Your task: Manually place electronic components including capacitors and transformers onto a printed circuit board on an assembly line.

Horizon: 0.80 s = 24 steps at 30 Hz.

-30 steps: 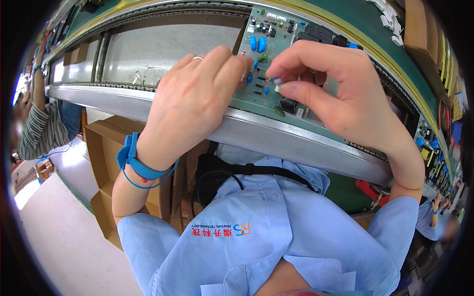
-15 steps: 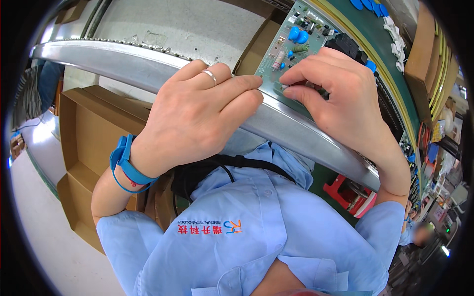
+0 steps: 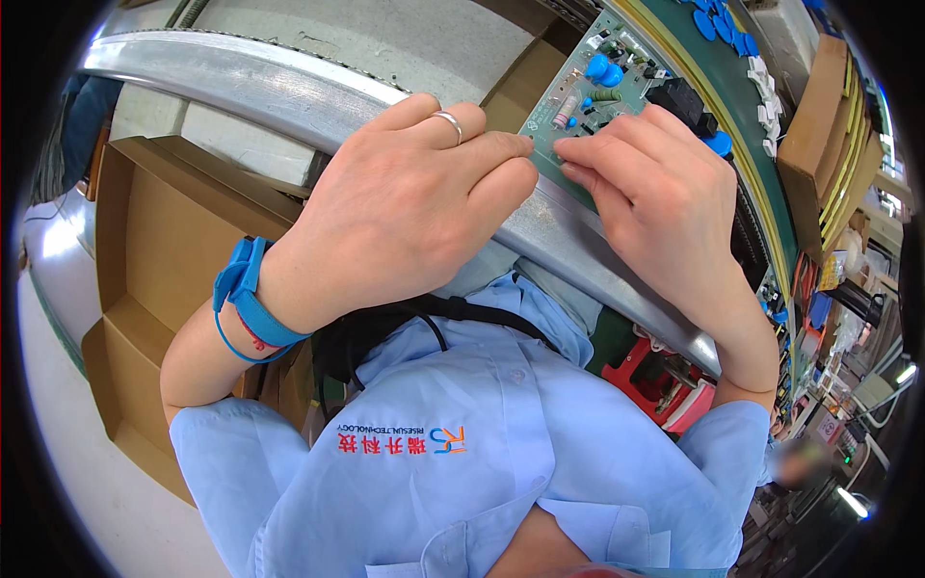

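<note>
A green circuit board point(image 3: 546, 143) lies beyond the metal rail, with blue round components point(image 3: 604, 70), a grey-green resistor point(image 3: 606, 95) and a black block point(image 3: 676, 102) on it. My left hand point(image 3: 414, 207) rests over the rail, its fingers closed together and the index fingertip at the board's near left corner. Its thumb is hidden, so whatever it grips does not show. Over the board's near part, my right hand point(image 3: 660, 188) is closed in a pinch, thumb and index tips close to the surface. Anything between those fingertips is too small to make out.
The curved metal rail point(image 3: 270, 87) runs between me and the board. An open cardboard box point(image 3: 173, 250) stands at the left, below rail height. Blue discs point(image 3: 713, 26) and white plastic parts point(image 3: 766, 101) lie at the upper right, beside a cardboard box point(image 3: 805, 144). A red object point(image 3: 644, 374) is below.
The view has shifted slightly. The right hand's fingertips have moved closer to the left index fingertip, and a small pale bit seen between them earlier no longer shows.
</note>
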Tool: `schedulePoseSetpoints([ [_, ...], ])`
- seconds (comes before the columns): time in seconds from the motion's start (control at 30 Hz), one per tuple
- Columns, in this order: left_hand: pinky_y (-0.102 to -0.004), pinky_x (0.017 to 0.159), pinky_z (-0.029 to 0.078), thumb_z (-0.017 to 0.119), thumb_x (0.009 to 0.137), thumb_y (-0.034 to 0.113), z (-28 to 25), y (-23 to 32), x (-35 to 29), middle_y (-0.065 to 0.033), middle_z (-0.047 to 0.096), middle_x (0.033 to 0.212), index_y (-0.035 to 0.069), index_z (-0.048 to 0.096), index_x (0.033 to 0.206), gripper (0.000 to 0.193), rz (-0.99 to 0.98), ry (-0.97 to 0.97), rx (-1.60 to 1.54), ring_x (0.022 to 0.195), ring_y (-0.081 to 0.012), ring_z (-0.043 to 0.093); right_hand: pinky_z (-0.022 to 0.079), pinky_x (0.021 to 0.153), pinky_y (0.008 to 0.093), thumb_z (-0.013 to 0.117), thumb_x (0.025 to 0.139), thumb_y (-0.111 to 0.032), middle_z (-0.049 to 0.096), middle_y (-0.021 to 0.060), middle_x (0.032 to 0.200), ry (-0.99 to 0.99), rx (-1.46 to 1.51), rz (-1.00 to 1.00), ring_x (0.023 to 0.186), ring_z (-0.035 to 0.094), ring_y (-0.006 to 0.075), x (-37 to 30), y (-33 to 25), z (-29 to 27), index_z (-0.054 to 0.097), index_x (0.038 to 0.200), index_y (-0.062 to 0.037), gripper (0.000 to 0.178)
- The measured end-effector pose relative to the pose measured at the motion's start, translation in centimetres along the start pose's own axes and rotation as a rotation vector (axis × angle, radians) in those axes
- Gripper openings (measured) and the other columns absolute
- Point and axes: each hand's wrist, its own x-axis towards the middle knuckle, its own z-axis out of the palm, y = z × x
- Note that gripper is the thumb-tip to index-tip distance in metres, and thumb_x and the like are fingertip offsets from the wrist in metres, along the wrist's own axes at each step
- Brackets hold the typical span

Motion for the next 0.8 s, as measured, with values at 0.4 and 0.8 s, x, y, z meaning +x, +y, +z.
schedulePoseSetpoints([
  [0.4,-0.0313,0.065,0.043,0.069,0.076,0.009,0.0,0.2,0.0,-0.0016,0.07,0.107,0.005,0.063,0.09,0.015,-0.017,-0.028,0.014,0.072,-0.0192,0.054,0.046,0.055,0.0328,0.075,0.069,-0.004,0.059,0.0028,0.072,-0.014,-0.087,-0.06,0.067,0.057,0.0204,0.0,-0.3,0.3,0.072,0.085,-0.008,0.017],
  [0.8,-0.0297,0.068,0.049,0.061,0.088,-0.002,-10.8,-1.5,-7.8,-0.0087,0.062,0.094,0.003,0.064,0.1,0.014,-0.505,0.032,0.428,0.075,-0.0217,0.061,0.048,0.066,0.0259,0.066,0.079,0.01,0.06,0.0085,0.089,0.0,0.307,0.186,0.076,0.059,0.0208,-2.3,0.5,-3.7,0.072,0.104,-0.0026,0.029],
])
